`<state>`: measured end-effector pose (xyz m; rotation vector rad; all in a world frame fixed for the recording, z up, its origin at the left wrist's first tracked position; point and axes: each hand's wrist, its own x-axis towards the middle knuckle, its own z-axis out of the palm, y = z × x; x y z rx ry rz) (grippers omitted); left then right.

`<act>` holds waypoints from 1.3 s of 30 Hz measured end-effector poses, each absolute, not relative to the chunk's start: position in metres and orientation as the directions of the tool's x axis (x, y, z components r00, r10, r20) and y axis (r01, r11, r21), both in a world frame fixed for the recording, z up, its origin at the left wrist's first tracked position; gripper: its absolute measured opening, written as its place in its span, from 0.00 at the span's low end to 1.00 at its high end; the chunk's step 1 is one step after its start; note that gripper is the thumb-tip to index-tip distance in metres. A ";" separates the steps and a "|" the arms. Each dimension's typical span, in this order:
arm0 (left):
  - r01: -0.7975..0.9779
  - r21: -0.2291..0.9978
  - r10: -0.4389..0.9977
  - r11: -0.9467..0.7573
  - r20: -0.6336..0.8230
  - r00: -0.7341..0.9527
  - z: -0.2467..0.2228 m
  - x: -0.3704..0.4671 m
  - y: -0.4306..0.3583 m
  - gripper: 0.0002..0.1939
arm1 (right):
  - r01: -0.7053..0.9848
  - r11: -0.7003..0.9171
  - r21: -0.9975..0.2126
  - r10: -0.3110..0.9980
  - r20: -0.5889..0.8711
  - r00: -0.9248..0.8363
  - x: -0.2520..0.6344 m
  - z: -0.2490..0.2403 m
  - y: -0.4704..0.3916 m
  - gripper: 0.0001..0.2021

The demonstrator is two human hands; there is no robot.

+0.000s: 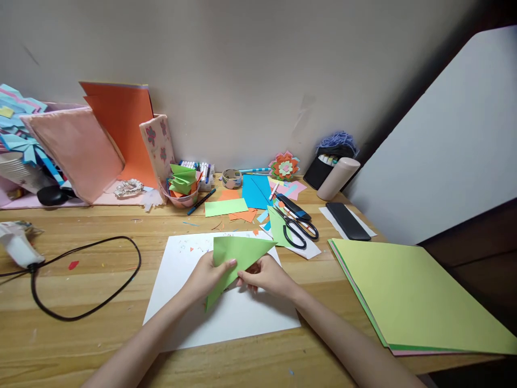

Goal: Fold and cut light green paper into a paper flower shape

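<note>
Both hands hold a folded piece of green paper [238, 252] above a white sheet [177, 323] on the wooden desk. My left hand [208, 275] is closed on its left side, thumb lying on top. My right hand [266, 276] pinches the lower right edge of the paper between thumb and fingers; part of those fingers is hidden below it. The paper looks like a triangle, with one corner pointing right and another pointing down. Beyond the right hand lie black-handled scissors [297, 237] on paper scraps.
Yellow and green paper sheets [416, 296] are stacked at the right. A glue gun [18, 242] with a looped black cord [139, 264] lies left. Behind are a tape roll [231, 178], a blue sheet [257, 191], a paper flower [285, 166], a phone [348, 221] and a bottle [338, 179].
</note>
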<state>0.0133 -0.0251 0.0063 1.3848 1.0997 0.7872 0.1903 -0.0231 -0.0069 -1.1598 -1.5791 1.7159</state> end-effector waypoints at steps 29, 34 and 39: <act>0.382 0.921 0.963 0.081 -0.172 0.209 0.014 0.000 -0.015 0.20 | 0.069 -0.086 -0.994 0.986 -0.095 -0.141 0.262 0.013 0.027 0.08; 0.420 0.899 0.942 0.123 -0.238 0.235 0.013 -0.010 -0.011 0.23 | 0.048 0.009 -0.999 0.999 0.011 0.038 0.275 0.018 0.033 0.10; 0.347 0.910 0.893 0.229 -0.338 0.296 0.013 -0.010 -0.013 0.23 | 0.248 0.045 -0.968 0.934 -0.047 -0.353 0.248 0.020 0.016 0.10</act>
